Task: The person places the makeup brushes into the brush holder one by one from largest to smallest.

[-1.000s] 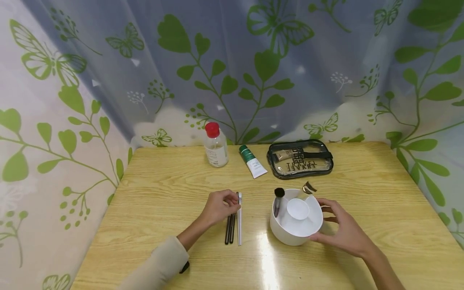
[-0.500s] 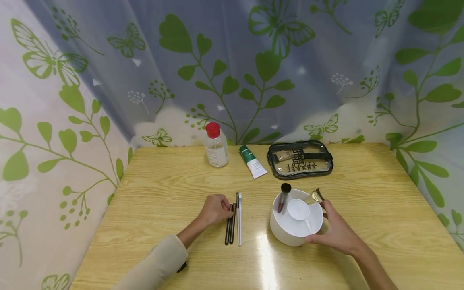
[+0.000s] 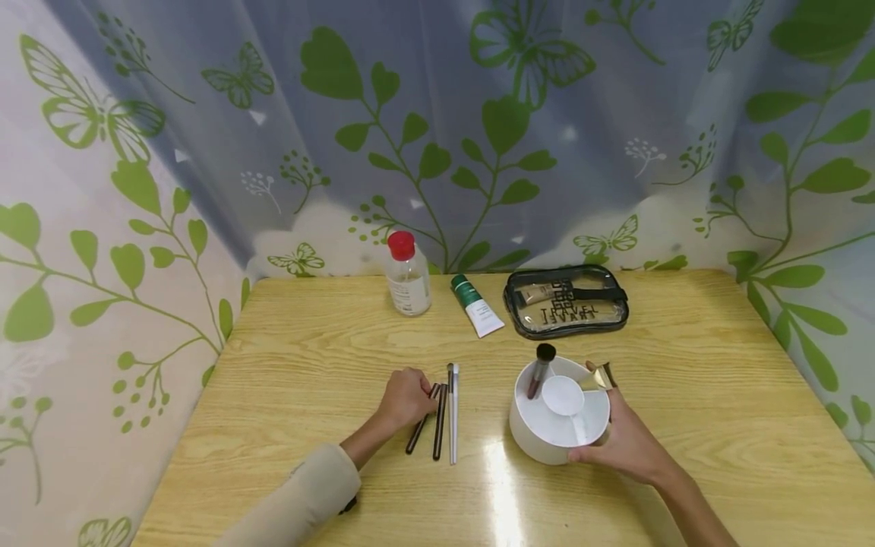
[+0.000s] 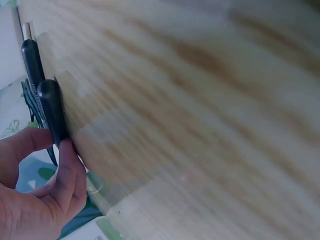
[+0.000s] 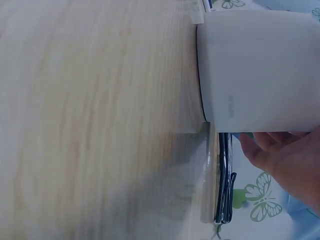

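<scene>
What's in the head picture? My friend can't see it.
A left hand pinches a slim dark tool beside three others; the right hand holds a white organizer with a makeup brush. Behind: red-topped bottle, green-white tube, clear pouch.

A clear bottle (image 3: pixel 409 285) with a red cap (image 3: pixel 401 245) stands on the wooden table (image 3: pixel 307 334). Near it lie a green and white tube (image 3: pixel 477 306) and a see-through bag (image 3: pixel 604 312) with black edges. Behind hangs cloth (image 3: pixel 424 68) with green leaves and butterflies on it
</scene>
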Action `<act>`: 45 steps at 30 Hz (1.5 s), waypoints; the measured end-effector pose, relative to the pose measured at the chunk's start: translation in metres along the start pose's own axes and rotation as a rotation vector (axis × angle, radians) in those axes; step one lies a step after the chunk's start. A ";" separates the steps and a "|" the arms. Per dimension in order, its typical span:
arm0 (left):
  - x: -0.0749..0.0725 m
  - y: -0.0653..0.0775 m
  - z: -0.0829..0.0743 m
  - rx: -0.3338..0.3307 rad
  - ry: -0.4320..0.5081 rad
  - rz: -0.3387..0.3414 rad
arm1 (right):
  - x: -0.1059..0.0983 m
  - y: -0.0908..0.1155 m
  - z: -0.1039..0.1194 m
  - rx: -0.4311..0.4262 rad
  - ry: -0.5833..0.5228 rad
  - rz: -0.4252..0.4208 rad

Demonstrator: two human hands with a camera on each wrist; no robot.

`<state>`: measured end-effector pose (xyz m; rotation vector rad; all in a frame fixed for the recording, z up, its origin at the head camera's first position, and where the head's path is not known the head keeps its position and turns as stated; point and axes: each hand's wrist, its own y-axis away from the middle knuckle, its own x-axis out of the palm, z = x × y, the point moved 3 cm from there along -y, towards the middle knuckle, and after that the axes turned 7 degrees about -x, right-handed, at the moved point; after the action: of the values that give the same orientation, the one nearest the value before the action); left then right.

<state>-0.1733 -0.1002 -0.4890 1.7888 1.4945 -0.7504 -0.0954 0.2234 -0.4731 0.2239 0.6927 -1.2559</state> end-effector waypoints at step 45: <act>-0.032 0.021 -0.102 0.206 0.752 0.216 | -0.007 -0.005 0.002 0.020 0.004 0.043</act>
<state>-0.1574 -0.0402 -0.3989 2.5111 1.6642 -0.1076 -0.1000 0.2263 -0.4662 0.2571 0.6760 -1.2217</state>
